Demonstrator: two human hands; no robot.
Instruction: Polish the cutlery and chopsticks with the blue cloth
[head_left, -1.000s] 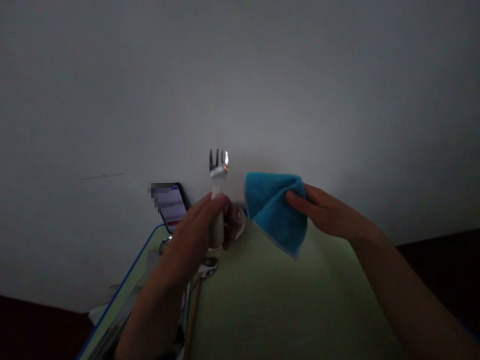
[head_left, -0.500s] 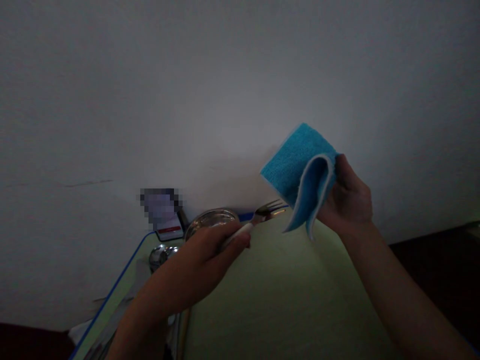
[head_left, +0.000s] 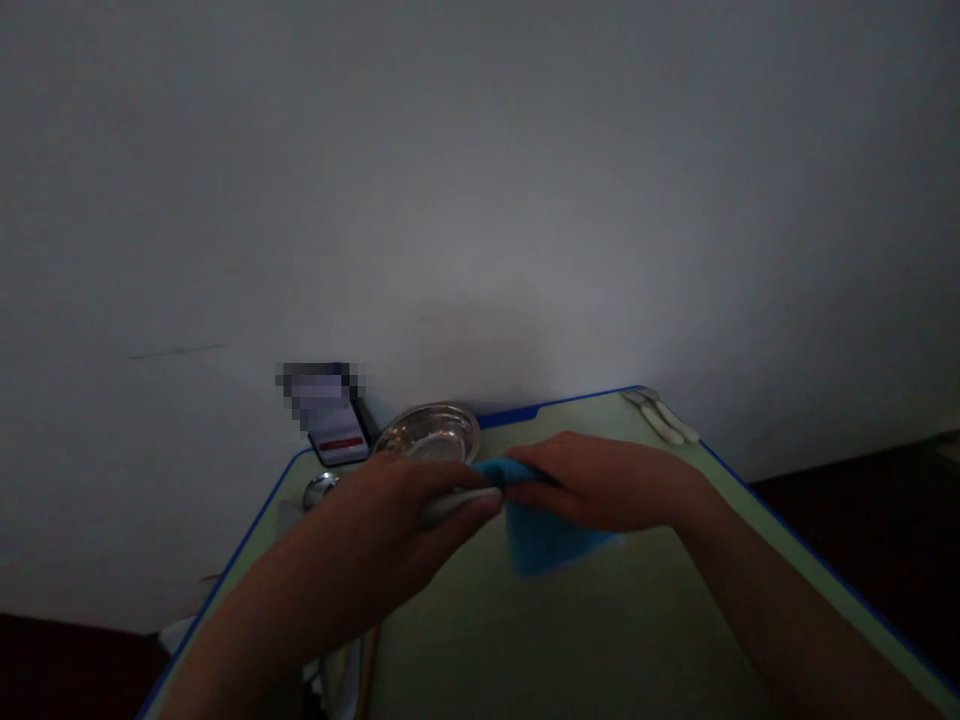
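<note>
My left hand (head_left: 409, 505) is closed around the white handle of a fork (head_left: 459, 503), held low over the green table (head_left: 570, 630). The fork's tines are hidden inside a blue cloth (head_left: 544, 530). My right hand (head_left: 600, 485) is closed on that cloth, pinching it around the fork's head. The two hands meet at the middle of the table, just in front of a metal bowl (head_left: 429, 433).
A phone (head_left: 334, 430) leans against the wall at the table's back left. Beside the bowl lies a small round metal piece (head_left: 321, 489). White-handled cutlery (head_left: 664, 415) rests at the back right corner. More utensils lie under my left forearm. The table has a blue edge.
The right hand came down with the blue cloth and wrapped it over the fork's tines. The fork went from upright to level and lower; the view tilted down.
</note>
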